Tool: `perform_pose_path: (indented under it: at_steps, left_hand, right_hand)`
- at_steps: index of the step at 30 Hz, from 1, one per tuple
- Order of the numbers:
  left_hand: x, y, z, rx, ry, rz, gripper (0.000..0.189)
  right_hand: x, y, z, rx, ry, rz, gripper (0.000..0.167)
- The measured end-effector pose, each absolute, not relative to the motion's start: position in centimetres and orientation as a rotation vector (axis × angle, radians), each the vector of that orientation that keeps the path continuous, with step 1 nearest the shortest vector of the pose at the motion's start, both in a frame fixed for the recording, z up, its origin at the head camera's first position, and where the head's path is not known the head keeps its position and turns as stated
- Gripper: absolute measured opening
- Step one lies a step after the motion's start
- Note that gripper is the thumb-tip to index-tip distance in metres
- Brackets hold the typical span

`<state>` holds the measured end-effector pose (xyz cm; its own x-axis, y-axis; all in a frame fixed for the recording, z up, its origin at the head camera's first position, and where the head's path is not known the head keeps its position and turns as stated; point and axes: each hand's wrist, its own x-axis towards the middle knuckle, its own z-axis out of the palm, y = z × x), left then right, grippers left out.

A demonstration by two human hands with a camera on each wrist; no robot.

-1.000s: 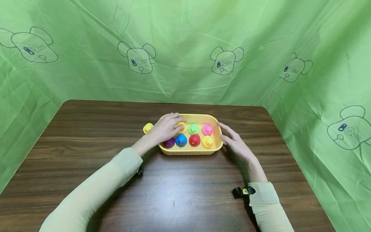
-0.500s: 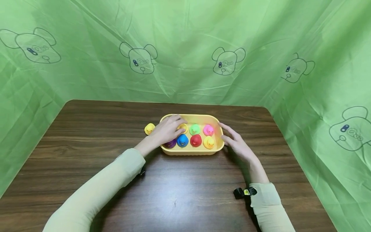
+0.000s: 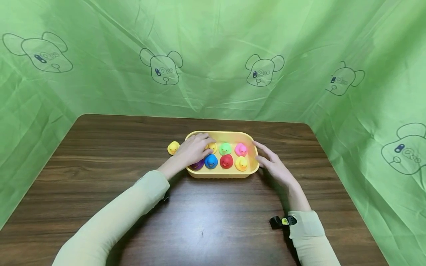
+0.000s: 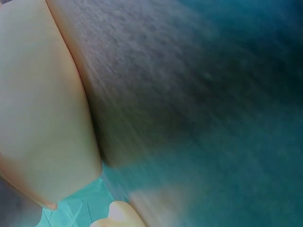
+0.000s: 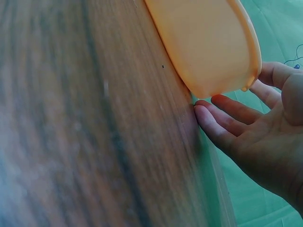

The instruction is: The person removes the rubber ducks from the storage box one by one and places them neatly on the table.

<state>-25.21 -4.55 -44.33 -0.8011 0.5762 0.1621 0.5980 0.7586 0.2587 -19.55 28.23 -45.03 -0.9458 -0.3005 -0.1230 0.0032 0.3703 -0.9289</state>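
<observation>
An oblong pale-yellow tub (image 3: pixel 221 176) stands on the table, holding small rubber ducks in rows. My left hand (image 3: pixel 192 149) reaches over its left end, thumb and forefinger around a yellow duck (image 3: pixel 212 148) in the far row; the back of the hand hides that corner. Beside it are a green duck (image 3: pixel 225 149) and a pink duck (image 3: pixel 241 149). Nearer are a purple duck (image 3: pixel 198 165), partly covered, a blue duck (image 3: pixel 211 161), a red duck (image 3: pixel 226 161) and an orange-yellow duck (image 3: pixel 241 163). My right hand (image 5: pixel 262 127) touches the tub's right end with loosely extended fingers.
Another yellow duck (image 3: pixel 173 147) sits on the wooden table (image 3: pixel 133 144), left of the tub and close to my left wrist. Green cloth (image 3: pixel 213 92) with printed bear heads hangs behind the table and along its sides. Black camera gear (image 3: pixel 276 222) is strapped at my right wrist.
The yellow duck at my left fingers showed a ring-like side earlier and now shows its face. The whole head view has shifted slightly; my right hand stays at the tub's end.
</observation>
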Motion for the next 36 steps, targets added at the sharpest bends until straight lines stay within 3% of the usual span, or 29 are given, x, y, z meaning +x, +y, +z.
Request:
perform_pose_path:
  at_steps: [36]
  left_hand:
    - [-25.2,-5.1,-42.8,-1.048,-2.78,-0.714,0.035]
  right_hand:
    - [-19.5,28.1,-44.9,-0.275,2.345,-1.623,0.055]
